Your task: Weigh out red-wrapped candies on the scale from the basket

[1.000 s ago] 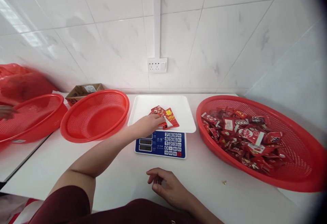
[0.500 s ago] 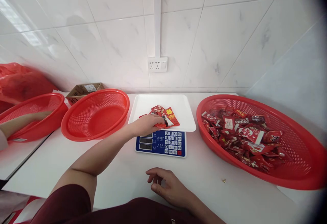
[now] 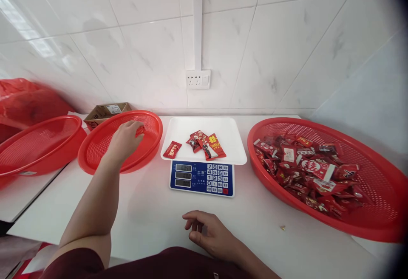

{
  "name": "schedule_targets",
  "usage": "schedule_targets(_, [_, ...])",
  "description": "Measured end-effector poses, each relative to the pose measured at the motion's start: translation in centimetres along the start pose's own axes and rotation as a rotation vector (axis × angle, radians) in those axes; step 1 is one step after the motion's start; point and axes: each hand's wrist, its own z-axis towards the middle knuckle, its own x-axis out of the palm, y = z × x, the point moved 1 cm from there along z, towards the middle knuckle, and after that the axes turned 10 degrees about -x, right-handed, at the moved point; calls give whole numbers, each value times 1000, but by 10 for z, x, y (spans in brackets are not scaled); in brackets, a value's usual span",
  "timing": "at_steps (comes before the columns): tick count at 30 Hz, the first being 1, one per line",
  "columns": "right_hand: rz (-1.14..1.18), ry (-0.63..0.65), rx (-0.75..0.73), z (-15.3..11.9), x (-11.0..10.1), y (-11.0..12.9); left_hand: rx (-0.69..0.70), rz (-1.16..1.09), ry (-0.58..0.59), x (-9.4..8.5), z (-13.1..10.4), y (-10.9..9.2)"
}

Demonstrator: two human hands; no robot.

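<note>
My left hand (image 3: 126, 141) is closed on a small red candy packet (image 3: 140, 131), held over the round red basket (image 3: 87, 153) on the left. No other packets show in that basket. My right hand (image 3: 208, 232) hovers at or rests on the table in front of the scale, fingers loosely curled and thumb apart, with nothing in it. On the white pan (image 3: 236, 136) of the scale lie several red packets; the largest packet (image 3: 213, 147) overlaps others, and one small packet (image 3: 172, 149) lies apart at the left. The scale's blue keypad panel (image 3: 202, 178) faces me.
At the right, a large red basket (image 3: 387, 198) holds a heap of red packets (image 3: 314, 166). Far left are another red basket (image 3: 68, 143) and a red plastic bag (image 3: 28, 100). A cardboard box (image 3: 95, 117) stands by the wall. A tiny gold-coloured bit (image 3: 282, 228) lies on the table.
My left hand has moved left from the scale pan to above the left basket, carrying a small packet. My right hand has stayed put. Another person's arm has left the far-left basket.
</note>
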Motion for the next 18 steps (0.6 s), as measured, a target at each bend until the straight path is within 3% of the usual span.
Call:
schedule_targets(3, [-9, 17, -5, 0, 2, -2, 59, -45, 140, 17, -9, -10])
schedule_targets(8, [-31, -11, -1, 0, 1, -4, 185, -13, 421, 52, -21, -58])
schedule_targets(12, [-42, -31, -13, 0, -1, -3, 292, -6, 465, 66, -14, -79])
schedule_targets(18, [-90, 3, -11, 0, 0, -3, 446, -81, 517, 82, -2, -94])
